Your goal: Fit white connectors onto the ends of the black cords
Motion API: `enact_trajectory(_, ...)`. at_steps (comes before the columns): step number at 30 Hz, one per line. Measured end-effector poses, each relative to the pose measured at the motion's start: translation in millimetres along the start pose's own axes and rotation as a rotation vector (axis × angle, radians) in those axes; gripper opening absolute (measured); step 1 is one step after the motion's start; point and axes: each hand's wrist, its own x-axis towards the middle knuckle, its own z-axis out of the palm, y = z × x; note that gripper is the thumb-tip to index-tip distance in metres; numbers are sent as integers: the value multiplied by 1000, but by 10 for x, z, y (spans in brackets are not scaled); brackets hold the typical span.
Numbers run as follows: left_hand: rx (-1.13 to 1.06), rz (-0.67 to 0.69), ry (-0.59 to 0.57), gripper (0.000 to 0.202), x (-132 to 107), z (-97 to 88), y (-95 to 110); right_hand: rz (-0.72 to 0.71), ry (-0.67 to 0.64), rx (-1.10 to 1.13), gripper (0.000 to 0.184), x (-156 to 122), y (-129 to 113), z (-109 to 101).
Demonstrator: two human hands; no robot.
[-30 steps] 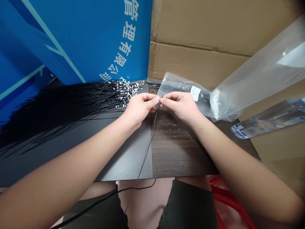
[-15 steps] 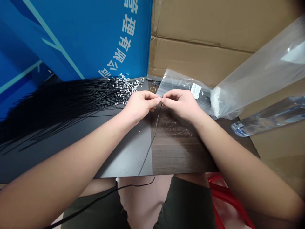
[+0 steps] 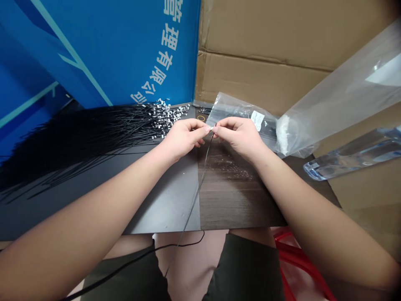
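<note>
My left hand (image 3: 184,137) and my right hand (image 3: 239,134) meet fingertip to fingertip above the table. Between the left thumb and forefinger a small white connector (image 3: 211,128) just shows, mostly covered by the fingers. The right thumb and forefinger pinch the end of a thin black wire (image 3: 205,161) right beside it. From there the wire hangs down across the table edge toward my lap. Whether wire and connector are joined cannot be seen. To the left of my hands lies a large bundle of black wires (image 3: 94,133) with white connectors (image 3: 163,115) on their ends.
A clear plastic bag (image 3: 232,108) with a white label lies behind my right hand. Further right are a long plastic sleeve (image 3: 332,83) and a clear bottle (image 3: 354,152). Tiny clear scraps (image 3: 234,167) dot the table. Cardboard (image 3: 266,29) and a blue panel (image 3: 125,42) stand behind.
The fingertips have shifted slightly, and a white bit now shows between them. The wire's hanging end has swung a little to the right.
</note>
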Motion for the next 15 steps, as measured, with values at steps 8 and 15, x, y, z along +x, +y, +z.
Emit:
enact_trajectory(8,83,72,2,10,0,-12,24,16,-15,-9,13,-6,39,-5)
enact_trajectory(15,127,114,-10,23,-7,-4,-8,20,9,6,12,0,43,5)
